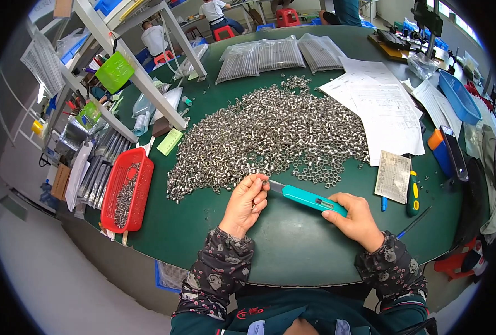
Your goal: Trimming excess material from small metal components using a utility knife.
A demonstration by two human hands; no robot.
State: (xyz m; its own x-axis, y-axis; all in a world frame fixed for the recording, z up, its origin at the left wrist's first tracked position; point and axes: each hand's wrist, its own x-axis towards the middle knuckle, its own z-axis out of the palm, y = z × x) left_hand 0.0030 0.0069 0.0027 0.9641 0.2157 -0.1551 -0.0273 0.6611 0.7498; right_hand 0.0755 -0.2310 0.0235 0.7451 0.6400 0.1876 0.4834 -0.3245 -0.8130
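My right hand (pixel 355 218) is closed round the teal handle of a utility knife (pixel 309 197). Its grey blade points left, toward my left hand (pixel 246 202). The thumb and fingers of that hand pinch a small metal ring (pixel 266 183), and the blade tip is at or very near it; I cannot tell whether they touch. Beyond both hands spreads a large heap of small shiny metal rings (pixel 259 131), with a looser single layer along its near right edge.
A red plastic basket (pixel 147 184) holding metal rings stands at the left edge of the green table (pixel 292 251). Bagged metal tubes (pixel 276 56) lie at the back. On the right are papers (pixel 382 100), a yellow-green screwdriver (pixel 413 195), a phone (pixel 454 153) and a blue tray (pixel 460 97).
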